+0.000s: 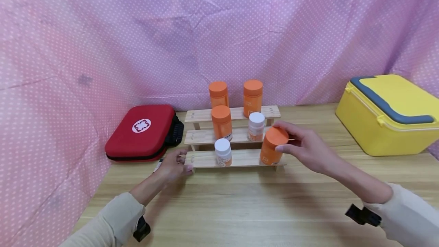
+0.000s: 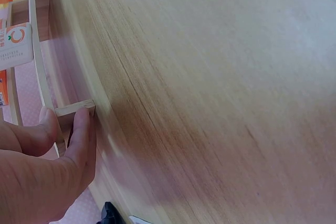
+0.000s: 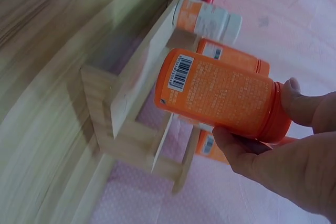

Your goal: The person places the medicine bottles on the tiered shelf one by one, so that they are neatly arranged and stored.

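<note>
A three-step wooden rack (image 1: pixel 205 160) stands on the table. My left hand (image 1: pixel 172 166) grips the left end of its lowest step, thumb on the board and fingers against the leg (image 2: pixel 76 108). By its lid, my right hand (image 1: pixel 303 148) holds an orange bottle (image 1: pixel 271 151) over the right end of that step; whether its base touches the board I cannot tell. Its barcode label (image 3: pixel 181 73) shows in the right wrist view. A white-capped bottle (image 1: pixel 223 153) stands on the same step. The middle step bears an orange bottle (image 1: pixel 222 125) and a small white-capped bottle (image 1: pixel 256 127).
Two orange bottles, one left (image 1: pixel 218 93) and one right (image 1: pixel 253 98), are on the top step. A red first-aid case (image 1: pixel 144 134) lies left of the rack. At the far right sits a yellow box (image 1: pixel 384 125) with a grey handle. A pink dotted cloth (image 1: pixel 219 41) hangs behind.
</note>
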Demonstrator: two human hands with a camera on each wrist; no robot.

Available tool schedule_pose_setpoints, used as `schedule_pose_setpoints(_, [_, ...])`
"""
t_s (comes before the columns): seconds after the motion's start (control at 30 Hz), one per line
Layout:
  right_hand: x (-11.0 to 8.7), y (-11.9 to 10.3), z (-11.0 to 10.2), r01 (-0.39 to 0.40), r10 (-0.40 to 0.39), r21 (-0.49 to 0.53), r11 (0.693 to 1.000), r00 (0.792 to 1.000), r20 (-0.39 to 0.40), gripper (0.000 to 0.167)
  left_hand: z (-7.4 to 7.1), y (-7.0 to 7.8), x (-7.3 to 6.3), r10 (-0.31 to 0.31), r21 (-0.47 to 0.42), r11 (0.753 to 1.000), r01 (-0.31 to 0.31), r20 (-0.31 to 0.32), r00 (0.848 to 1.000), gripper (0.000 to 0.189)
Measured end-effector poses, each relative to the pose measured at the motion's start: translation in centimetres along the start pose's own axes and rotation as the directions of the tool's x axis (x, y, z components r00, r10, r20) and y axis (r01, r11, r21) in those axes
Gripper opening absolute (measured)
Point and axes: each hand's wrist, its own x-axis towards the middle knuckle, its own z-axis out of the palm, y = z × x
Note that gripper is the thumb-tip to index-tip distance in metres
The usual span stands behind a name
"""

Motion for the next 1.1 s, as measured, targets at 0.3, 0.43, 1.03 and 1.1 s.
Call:
schedule_pose_setpoints(0.3, [1.8,0.7,2.8,-0.04,0.038,0.072,0.997,0.999,0.034,0.057,0.2,0.0,-0.1,0.009,-0.013,1.0,-0.009,0.01,1.0,0.06])
schedule_pose_setpoints(0.43, [1.9,0.9,3.2,-0.049,0.047,0.058,0.997,0.998,0.034,0.059,0.2,0.0,-0.1,0.005,-0.017,1.0,-0.004,0.006,1.0,0.06])
schedule_pose_setpoints(1.03, [2.0,0.3,3.2,-0.069,0.067,0.033,0.997,0.996,0.053,0.058,0.1,0.1,-0.3,0.009,-0.016,1.0,-0.009,0.006,1.0,0.06])
schedule_pose_setpoints(1.1, [2.0,0.4,3.2,-0.076,0.074,0.032,0.997,0.996,0.057,0.059,0.0,0.1,-0.2,0.011,-0.015,1.0,-0.011,0.012,1.0,0.06])
